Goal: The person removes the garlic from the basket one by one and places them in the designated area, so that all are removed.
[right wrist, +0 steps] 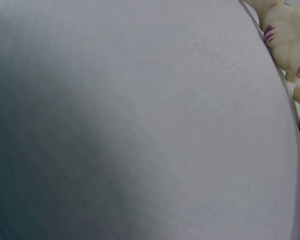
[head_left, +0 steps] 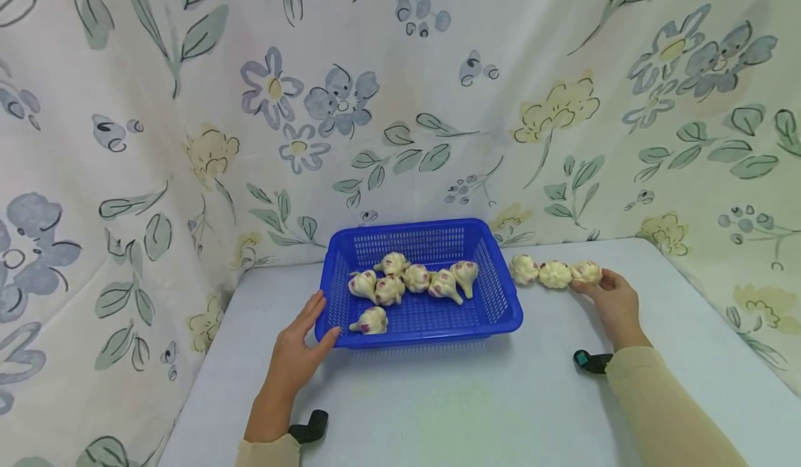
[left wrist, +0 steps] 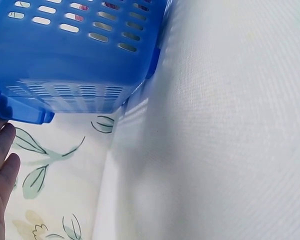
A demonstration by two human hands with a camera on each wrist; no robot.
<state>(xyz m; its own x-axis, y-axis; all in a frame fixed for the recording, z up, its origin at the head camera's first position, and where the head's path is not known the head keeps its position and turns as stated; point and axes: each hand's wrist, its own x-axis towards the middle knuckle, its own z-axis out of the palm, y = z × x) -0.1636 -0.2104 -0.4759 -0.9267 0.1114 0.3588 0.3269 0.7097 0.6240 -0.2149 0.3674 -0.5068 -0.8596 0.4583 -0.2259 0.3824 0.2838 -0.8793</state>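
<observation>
A blue plastic basket (head_left: 419,338) stands on the table with several garlic bulbs (head_left: 390,290) inside, whitish with purple marks. My left hand (head_left: 294,356) rests against its front left corner, thumb at the front rim and fairly straight fingers along the left side. In the left wrist view, fingertips (left wrist: 5,135) touch the basket's rim (left wrist: 27,112). To the right of the basket, 3 garlic bulbs lie in a row on the table. The rightmost garlic bulb (head_left: 586,272) is pinched by my right hand (head_left: 616,305). In the right wrist view, garlic bulbs (right wrist: 287,40) show at the right edge; the hand is mostly out of sight.
The white tabletop (head_left: 438,404) spreads in front of the basket. A floral curtain (head_left: 413,105) hangs close behind the basket and along the left side. Dark wrist straps show on both forearms.
</observation>
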